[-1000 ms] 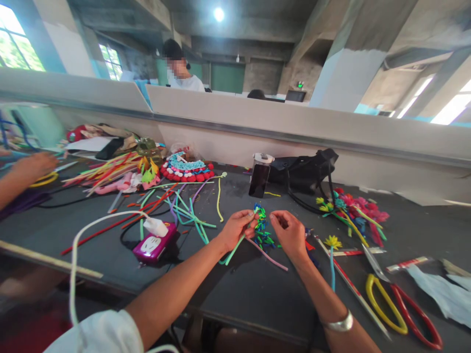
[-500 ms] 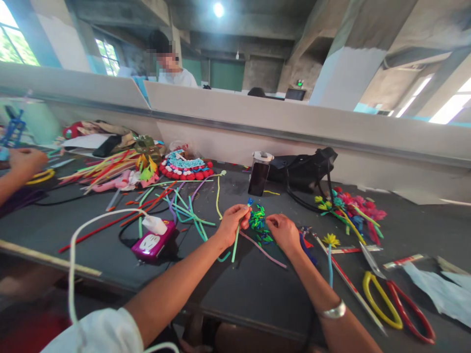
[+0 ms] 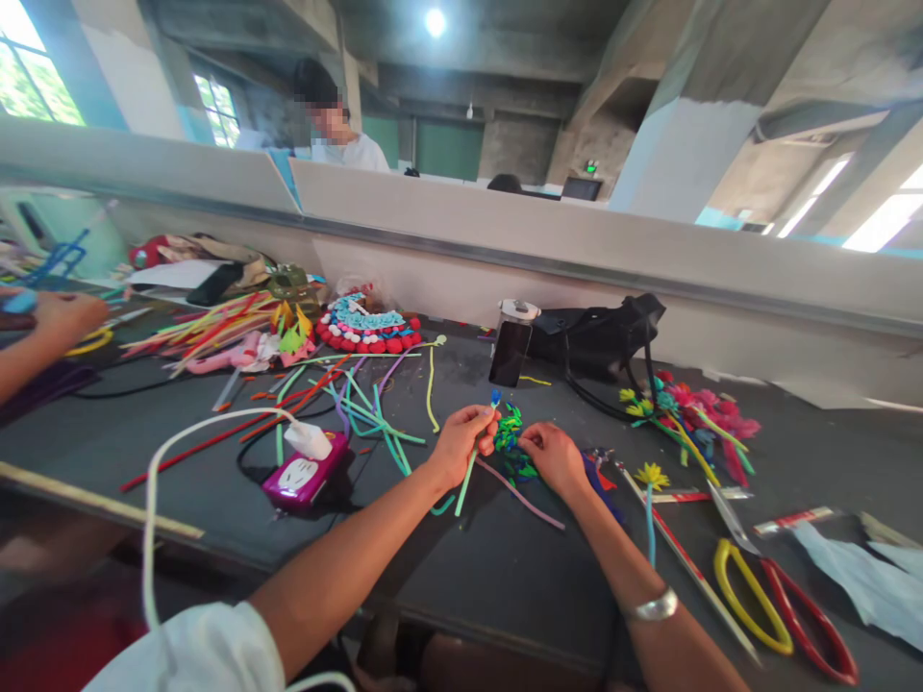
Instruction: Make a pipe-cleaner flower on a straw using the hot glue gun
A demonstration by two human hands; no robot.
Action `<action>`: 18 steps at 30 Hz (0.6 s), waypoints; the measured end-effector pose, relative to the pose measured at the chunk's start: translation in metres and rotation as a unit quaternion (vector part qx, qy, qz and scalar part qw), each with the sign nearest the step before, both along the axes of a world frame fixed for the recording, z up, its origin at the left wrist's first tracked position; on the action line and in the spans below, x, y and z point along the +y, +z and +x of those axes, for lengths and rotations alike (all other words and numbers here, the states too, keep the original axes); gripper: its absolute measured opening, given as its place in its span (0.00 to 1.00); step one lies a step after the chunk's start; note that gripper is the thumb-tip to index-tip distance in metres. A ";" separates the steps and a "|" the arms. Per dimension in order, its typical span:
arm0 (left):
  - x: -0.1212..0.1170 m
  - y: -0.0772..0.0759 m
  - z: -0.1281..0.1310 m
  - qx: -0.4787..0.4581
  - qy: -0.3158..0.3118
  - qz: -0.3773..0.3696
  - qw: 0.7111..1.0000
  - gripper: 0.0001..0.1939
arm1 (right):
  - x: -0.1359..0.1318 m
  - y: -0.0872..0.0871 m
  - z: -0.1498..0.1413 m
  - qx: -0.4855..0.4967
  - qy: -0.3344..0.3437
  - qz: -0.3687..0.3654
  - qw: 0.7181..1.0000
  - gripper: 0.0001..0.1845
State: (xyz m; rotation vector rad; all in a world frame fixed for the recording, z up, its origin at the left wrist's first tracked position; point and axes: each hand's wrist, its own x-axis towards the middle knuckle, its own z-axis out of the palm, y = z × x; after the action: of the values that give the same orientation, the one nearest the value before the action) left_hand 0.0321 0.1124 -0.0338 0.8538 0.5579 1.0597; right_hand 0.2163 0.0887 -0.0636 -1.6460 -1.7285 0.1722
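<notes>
My left hand is closed around a light green pipe cleaner. A small blue tuft sits at its upper end, just above my thumb and fingertips. Beside it lies a loose pile of short green and blue pieces. My right hand has its thumb and fingers pinched together at the pile's right edge; whatever is between the fingertips is too small to make out. A pink pipe cleaner rests on the table below the pile.
Scissors with yellow and red handles lie at right, near a yellow flower. Behind stand a phone and black bag. A purple power socket and pipe cleaners lie left, with another person's hand beyond.
My left hand has turned the pipe cleaner more upright, and its blue tuft now shows. My right hand has come down to the pile's edge, its fingers pinched there.
</notes>
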 end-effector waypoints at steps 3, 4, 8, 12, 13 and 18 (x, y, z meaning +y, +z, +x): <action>0.000 -0.001 0.000 0.022 -0.003 0.002 1.000 0.18 | -0.004 0.010 0.001 0.050 0.009 0.015 0.999 0.13; -0.001 -0.002 0.000 0.032 -0.004 0.004 0.999 0.18 | -0.006 0.013 -0.001 0.065 0.015 0.021 0.998 0.14; -0.003 -0.004 0.002 0.056 -0.009 0.007 0.998 0.19 | -0.013 0.023 -0.012 0.105 0.049 0.039 0.993 0.15; -0.005 -0.005 0.003 0.072 -0.018 0.004 0.997 0.19 | -0.018 0.024 -0.025 0.115 0.068 0.051 0.990 0.13; -0.005 -0.005 0.003 0.075 -0.020 0.005 0.997 0.19 | -0.018 0.023 -0.027 0.115 0.070 0.053 0.989 0.13; -0.006 -0.004 0.004 0.069 -0.055 -0.011 0.996 0.18 | -0.018 0.023 -0.027 0.098 0.065 0.056 0.991 0.12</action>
State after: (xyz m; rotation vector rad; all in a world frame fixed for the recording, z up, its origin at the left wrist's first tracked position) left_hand 0.0362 0.1065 -0.0383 0.9329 0.6312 0.8981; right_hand 0.1891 0.0704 -0.0403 -1.3877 -1.6637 0.2835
